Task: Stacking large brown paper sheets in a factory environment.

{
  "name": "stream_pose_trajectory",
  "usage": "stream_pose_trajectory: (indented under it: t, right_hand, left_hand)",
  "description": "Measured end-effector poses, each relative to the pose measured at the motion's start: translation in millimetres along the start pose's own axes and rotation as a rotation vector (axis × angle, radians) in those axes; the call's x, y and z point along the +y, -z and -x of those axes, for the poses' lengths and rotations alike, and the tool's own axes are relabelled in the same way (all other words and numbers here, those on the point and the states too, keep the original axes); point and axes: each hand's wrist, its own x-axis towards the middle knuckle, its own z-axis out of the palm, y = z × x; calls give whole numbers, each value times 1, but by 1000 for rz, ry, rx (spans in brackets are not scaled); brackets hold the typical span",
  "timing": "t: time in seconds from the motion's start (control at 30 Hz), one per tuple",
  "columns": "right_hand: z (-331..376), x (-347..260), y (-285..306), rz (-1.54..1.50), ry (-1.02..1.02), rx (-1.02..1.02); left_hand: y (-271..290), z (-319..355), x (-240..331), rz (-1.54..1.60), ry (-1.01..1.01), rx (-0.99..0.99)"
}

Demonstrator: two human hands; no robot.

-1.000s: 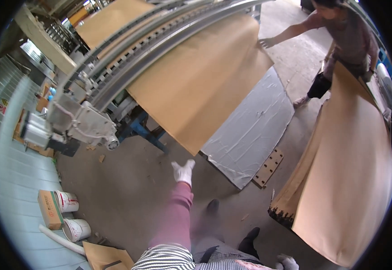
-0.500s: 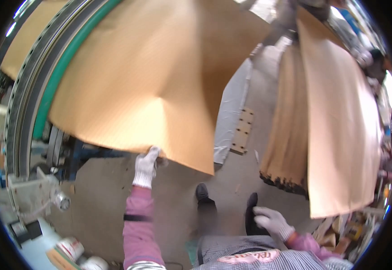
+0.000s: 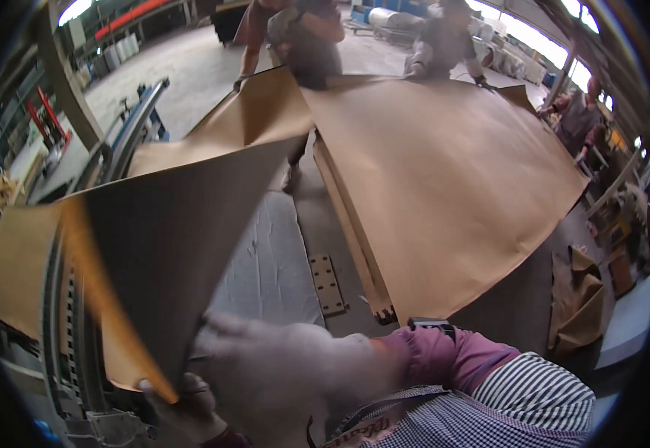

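A large flexible sheet, tan on one face and dark grey on the other (image 3: 183, 216), is folded up in front of me on the left. My left hand (image 3: 179, 407), gloved and low in view, is closed on its near lower corner. My right hand (image 3: 265, 358) reaches across my body to the sheet's dark side. It is badly smeared by motion, so its fingers cannot be made out. To the right lies a stack of tan sheets (image 3: 355, 231) with a broad tan sheet (image 3: 452, 187) on top.
Co-workers (image 3: 302, 37) stand at the far edges of the sheets, some holding them. A metal machine frame (image 3: 63, 321) runs along the left. A grey-covered surface (image 3: 265, 261) and a plate with holes (image 3: 328, 284) lie in the middle. Crumpled brown sheet (image 3: 579, 299) lies at right.
My view has swung up, bringing the co-workers into sight. The left-hand sheet has folded over, showing its dark face. My right hand has come up from my side and across to it.
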Motion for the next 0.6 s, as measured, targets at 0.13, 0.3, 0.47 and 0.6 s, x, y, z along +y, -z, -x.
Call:
stream_pose_trajectory:
  t: [0.13,0.3,0.47,0.6]
  right_hand:
    - [44,39,0,523,359,49]
    - [154,33,82,126,-27,51]
    - [216,85,109,-537,-234,-86]
    - [251,128,112,-720,-246,-38]
  left_hand:
    - [-76,50,31,69,124,-467]
    - [-66,88,7,-147,141,-535]
    - [-45,155,-72,-235,422,-307]
    - [-23,196,-128,-269,517,-225]
